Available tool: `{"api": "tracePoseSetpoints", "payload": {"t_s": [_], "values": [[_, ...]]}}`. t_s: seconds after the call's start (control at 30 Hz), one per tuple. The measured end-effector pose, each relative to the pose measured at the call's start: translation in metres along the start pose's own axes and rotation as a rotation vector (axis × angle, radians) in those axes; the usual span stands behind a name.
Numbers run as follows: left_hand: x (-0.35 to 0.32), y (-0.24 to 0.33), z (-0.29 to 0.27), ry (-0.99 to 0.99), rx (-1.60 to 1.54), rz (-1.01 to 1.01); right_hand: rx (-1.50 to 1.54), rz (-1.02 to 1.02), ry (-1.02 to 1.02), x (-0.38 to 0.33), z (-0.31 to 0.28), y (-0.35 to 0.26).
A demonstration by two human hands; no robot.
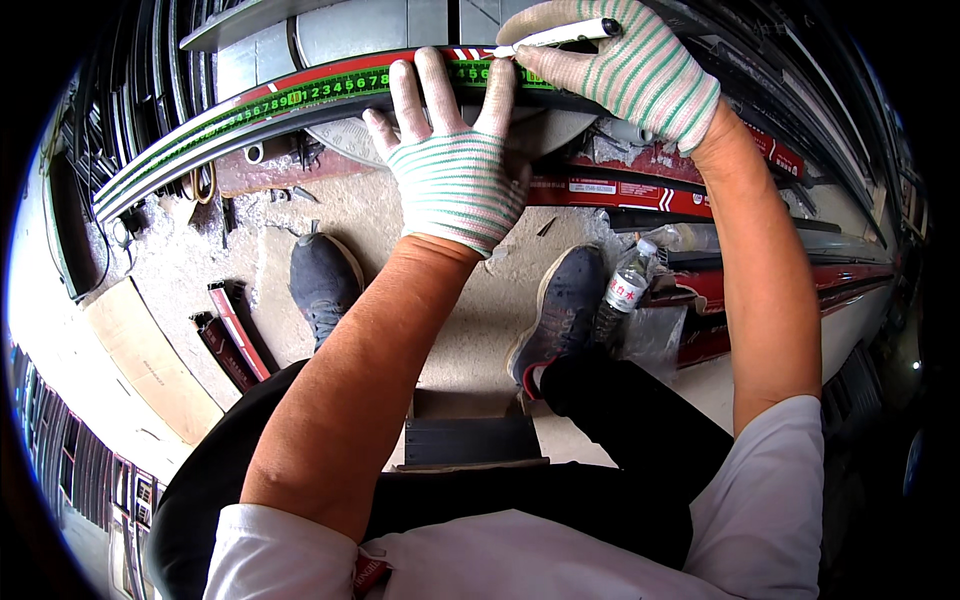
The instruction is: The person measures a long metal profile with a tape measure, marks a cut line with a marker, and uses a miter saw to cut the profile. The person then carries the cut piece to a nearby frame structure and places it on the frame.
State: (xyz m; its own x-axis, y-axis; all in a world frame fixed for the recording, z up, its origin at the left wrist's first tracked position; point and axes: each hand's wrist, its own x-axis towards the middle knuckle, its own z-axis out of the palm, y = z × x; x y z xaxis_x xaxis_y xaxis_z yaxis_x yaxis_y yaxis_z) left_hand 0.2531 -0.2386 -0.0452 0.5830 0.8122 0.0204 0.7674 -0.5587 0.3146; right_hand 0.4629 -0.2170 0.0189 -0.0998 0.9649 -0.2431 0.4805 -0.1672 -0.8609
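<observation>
Left hand (445, 165): grip wide, fingers spread over the green tape measure (345, 86)
Right hand (635, 80): grip narrow, holding a white marker (570, 35), tip by the red strip (340, 68)
Tape and strip: side by side across the upper view, under the left fingers
Slip risk: we judge the tape could slide if those fingers ease; the tip could skid, smearing ink
Writing: we see black digits on the tape, white print on a lower red strip (640, 197), red characters on the bottle (628, 275)
</observation>
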Motion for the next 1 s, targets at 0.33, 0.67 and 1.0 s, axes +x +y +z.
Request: {"api": "tracePoseSetpoints", "payload": {"t_s": [0.33,0.67,1.0], "values": [[0.0,-0.001,-0.001,0.001,0.008,-0.002,-0.065,0.01,0.104,0.003,0.007,0.004],[-0.002,-0.002,-0.001,-0.008,0.003,0.014,-0.066,-0.187,0.279,0.004,0.008,0.014],[-0.004,0.0,0.005,0.021,0.08,0.081,-0.116,-0.158,0.58,-0.115,-0.028,0.002]]}}
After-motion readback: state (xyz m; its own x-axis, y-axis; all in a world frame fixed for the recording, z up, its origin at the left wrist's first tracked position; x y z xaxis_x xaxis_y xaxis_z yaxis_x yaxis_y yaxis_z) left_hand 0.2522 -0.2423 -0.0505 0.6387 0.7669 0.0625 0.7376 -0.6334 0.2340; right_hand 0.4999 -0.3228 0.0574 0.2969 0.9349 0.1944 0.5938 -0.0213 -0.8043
